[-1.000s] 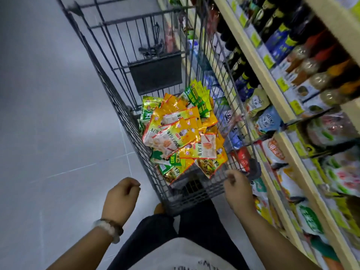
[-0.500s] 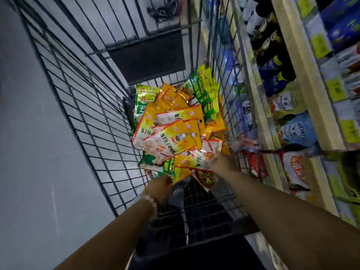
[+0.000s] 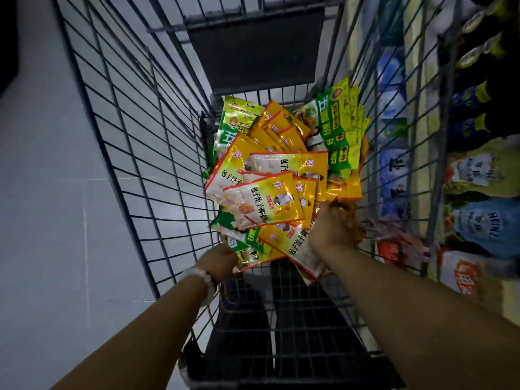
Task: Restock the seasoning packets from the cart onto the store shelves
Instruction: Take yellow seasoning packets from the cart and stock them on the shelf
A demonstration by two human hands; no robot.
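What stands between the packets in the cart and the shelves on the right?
The cart's right wire side stands between the seasoning packets and the shelves. Both the left hand and right hand already touch the pile; packets must be lifted over it.

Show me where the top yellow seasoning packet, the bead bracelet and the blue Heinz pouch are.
top yellow seasoning packet [image 3: 263, 200], head view, middle of its printed face
bead bracelet [image 3: 203, 274], head view, beads on the left wrist
blue Heinz pouch [image 3: 481, 225], head view, its front label
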